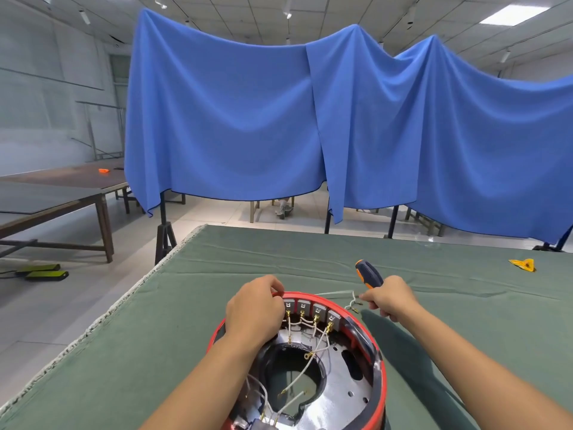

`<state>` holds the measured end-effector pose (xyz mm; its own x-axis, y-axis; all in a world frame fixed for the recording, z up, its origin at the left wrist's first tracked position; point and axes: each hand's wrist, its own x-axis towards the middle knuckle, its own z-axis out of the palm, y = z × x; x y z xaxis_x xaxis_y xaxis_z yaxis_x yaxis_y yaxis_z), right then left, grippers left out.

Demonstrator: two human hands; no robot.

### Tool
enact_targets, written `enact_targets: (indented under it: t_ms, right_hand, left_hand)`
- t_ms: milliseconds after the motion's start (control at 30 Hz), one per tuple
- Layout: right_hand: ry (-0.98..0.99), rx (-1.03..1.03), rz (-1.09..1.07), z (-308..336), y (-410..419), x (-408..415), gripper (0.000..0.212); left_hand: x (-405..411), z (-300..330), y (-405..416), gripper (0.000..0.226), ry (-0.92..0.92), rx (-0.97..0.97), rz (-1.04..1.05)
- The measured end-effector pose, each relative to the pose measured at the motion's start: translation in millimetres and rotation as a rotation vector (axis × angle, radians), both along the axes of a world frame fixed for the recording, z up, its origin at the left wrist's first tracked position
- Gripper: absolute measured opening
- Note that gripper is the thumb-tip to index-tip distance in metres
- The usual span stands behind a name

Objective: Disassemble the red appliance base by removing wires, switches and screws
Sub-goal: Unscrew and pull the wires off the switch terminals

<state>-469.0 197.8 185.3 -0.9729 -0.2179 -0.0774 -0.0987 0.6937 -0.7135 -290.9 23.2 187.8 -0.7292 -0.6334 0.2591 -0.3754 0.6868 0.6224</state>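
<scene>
On green cloth (217, 274), left hand (254, 308) grips red base (379, 377) rim, right hand (389, 297) grips screwdriver (369, 274), yellow scrap (523, 264) far right.

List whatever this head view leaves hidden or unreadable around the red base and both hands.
- Red base: near side cut off by the bottom edge.
- Screwdriver: shaft and tip hidden inside the right hand.
- Left hand: fingertips curl over the rim, covering the leftmost switch.
- Screws: too small to identify.
</scene>
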Motion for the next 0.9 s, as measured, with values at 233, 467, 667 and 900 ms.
enact_targets:
  t_ms: [233, 467, 667, 900]
  right_hand:
    - [0.325, -0.121, 0.02, 37, 1, 15, 0.02]
    - [0.837, -0.133, -0.113, 98, 11, 51, 0.051]
    - [0.657, -0.772, 0.057, 112, 8, 76, 0.037]
    - [0.636, -0.985, 0.13, 97, -10, 93, 0.033]
  left_hand:
    - [-10, 0, -8, 0.023, 0.005, -0.03, -0.056]
    - [-14, 0, -9, 0.02, 0.005, -0.035, -0.078]
    - [-10, 0, -11, 0.021, 0.003, 0.001, -0.095]
    - [-8, 1, -10, 0.028, -0.012, -0.007, -0.094]
